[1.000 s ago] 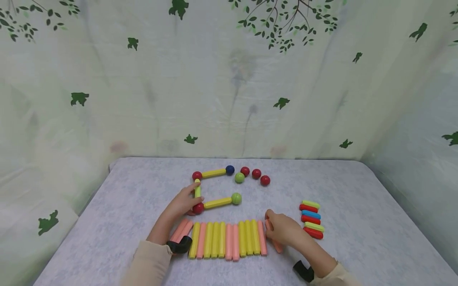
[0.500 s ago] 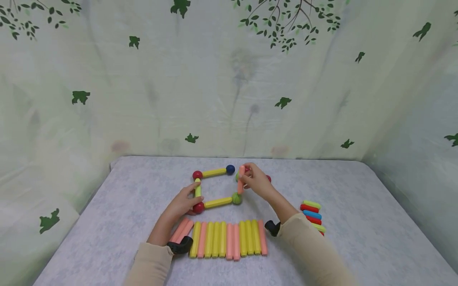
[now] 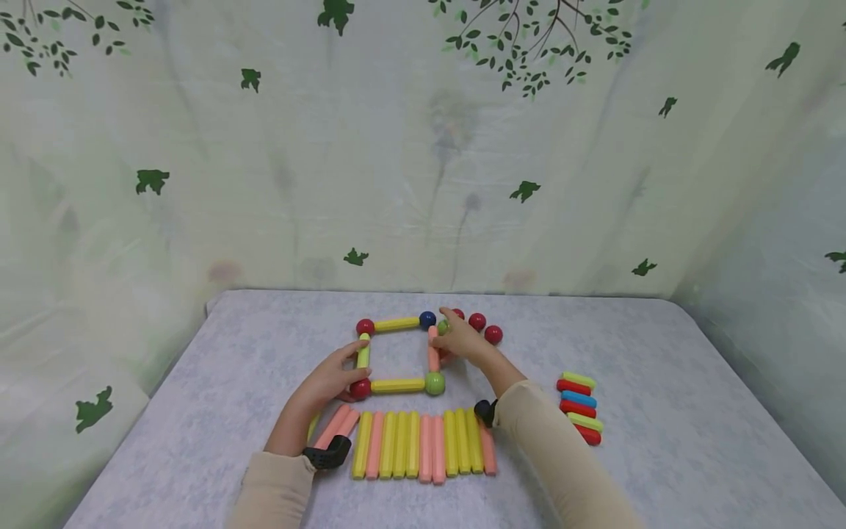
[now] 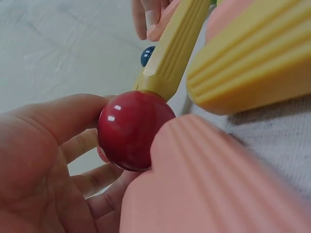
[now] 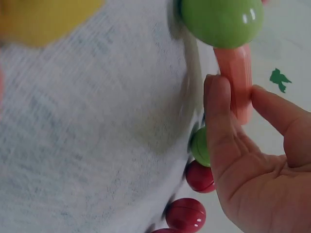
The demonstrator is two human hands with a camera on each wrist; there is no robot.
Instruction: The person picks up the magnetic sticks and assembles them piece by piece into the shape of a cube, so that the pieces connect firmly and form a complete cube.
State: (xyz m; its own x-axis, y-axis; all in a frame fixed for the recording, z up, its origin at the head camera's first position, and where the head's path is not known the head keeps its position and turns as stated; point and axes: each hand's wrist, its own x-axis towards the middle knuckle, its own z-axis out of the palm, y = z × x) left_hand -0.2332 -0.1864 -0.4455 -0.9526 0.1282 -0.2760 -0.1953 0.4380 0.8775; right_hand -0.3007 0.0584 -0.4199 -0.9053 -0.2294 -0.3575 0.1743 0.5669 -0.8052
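Sticks and balls from a building set form a four-sided frame on the table. My left hand (image 3: 330, 375) holds the frame's near-left red ball (image 4: 133, 130), thumb against it, with a finger by the yellow-green stick (image 3: 363, 355). Between thumb and fingers, my right hand (image 3: 465, 342) pinches a pink stick (image 5: 236, 80) along the right side. That stick's near end meets a green ball (image 3: 434, 383); its far end is close to the dark blue ball (image 3: 427, 319). Yellow sticks form the near side (image 3: 398, 386) and far side (image 3: 396, 324). Another red ball (image 3: 365, 328) marks the far-left corner.
A row of yellow and pink sticks (image 3: 399, 444) lies in front of the frame, with slanted pink ones (image 3: 338, 426) by the left wrist. Loose red balls (image 3: 476, 321) and a green ball (image 5: 200, 146) sit behind the right hand. Short coloured sticks (image 3: 578, 406) are stacked at right.
My right hand has carried a pink stick from the row's right end up to the frame, then lowered it between green and blue balls. The frame's near side has swung slightly nearer.
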